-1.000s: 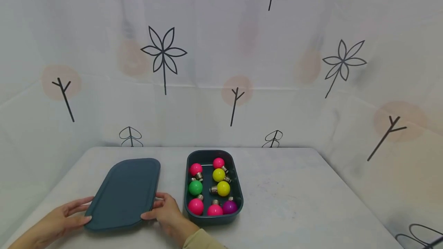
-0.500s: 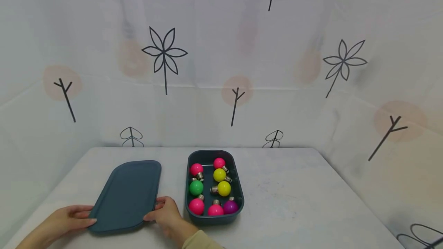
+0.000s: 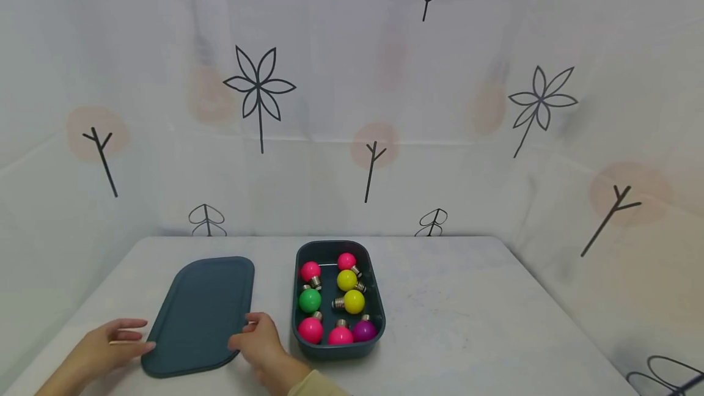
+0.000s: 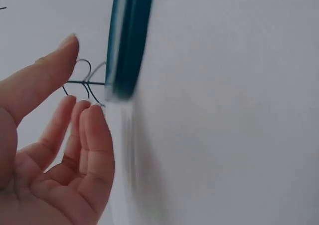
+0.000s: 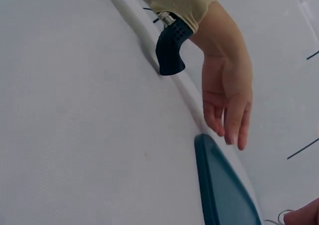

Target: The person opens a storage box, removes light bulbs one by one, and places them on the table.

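Lid [image 3: 200,319]: blue-grey, flat, round-cornered, lying on the tabletop [image 3: 440,335] between the left grip [image 3: 104,347] at its 8 o'clock and the right grip [image 3: 264,341] at its 4 o'clock.
Left grip state: thumb and fingers spread well apart, nothing held; in the left wrist view a gap parts the fingertips [image 4: 97,120] from the lid, whose end sits just beside them, at their 1 o'clock.
Right grip state: thumb parted from the fingers, beside the lid's edge; in the right wrist view the thumb tip stands apart from the visible stretch of lid. Its fingers are out of that picture, so whether they touch the edge cannot be made out.
Box [image 3: 338,352]: dark blue, at 3 o'clock from the lid, separate from it, just beyond the right grip.
Pink bulbs [image 3: 310,330]: four in the box, at 11, 1, 7 and 6 o'clock.
Yellow bulbs [image 3: 354,302]: two, at 1 and 3 o'clock in the box.
Green bulb [image 3: 310,301]: at 9 o'clock in the box.
Purple bulb [image 3: 364,331]: at 5 o'clock in the box.
Sleeve [image 3: 316,385]: beige, on the right arm.
Backdrop [image 3: 324,96]: white cloth with line-drawn plants, at 12 o'clock behind the tabletop.
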A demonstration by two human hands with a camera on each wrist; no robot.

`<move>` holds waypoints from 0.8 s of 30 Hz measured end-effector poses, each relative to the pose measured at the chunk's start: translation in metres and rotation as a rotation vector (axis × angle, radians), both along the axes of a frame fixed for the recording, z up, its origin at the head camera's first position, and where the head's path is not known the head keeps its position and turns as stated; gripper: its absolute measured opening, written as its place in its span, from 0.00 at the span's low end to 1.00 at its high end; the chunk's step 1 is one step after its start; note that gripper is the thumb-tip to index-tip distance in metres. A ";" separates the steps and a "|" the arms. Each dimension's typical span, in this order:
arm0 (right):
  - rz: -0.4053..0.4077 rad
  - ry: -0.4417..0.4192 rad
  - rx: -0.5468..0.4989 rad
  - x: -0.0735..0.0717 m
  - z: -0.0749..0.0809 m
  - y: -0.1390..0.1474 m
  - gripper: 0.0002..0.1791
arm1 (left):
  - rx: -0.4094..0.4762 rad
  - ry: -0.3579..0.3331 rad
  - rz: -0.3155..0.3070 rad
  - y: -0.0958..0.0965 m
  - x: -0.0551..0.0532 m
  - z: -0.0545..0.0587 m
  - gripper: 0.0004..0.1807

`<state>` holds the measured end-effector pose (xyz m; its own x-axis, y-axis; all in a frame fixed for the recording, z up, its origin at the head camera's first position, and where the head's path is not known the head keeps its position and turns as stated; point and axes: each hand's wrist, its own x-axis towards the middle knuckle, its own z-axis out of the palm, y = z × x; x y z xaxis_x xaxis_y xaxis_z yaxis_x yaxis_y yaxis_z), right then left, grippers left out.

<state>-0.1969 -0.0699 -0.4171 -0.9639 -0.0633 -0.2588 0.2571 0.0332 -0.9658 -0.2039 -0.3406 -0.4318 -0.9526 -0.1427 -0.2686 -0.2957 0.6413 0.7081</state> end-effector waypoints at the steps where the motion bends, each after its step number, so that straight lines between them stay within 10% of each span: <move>1: 0.008 0.010 -0.020 0.000 0.001 0.000 0.23 | -0.006 0.028 -0.007 0.002 0.000 0.002 0.50; 11: 0.116 0.073 -0.207 -0.004 0.033 0.005 0.20 | 0.051 0.186 -0.043 0.037 0.004 0.030 0.44; 24: 0.202 0.121 -0.163 -0.018 0.060 0.038 0.18 | 0.199 0.242 -0.101 0.078 0.005 0.049 0.40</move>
<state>-0.2149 -0.0319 -0.3573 -0.9508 -0.2882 -0.1133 0.1437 -0.0867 -0.9858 -0.1985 -0.2629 -0.3830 -0.9989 -0.0113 -0.0459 -0.0453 0.5009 0.8643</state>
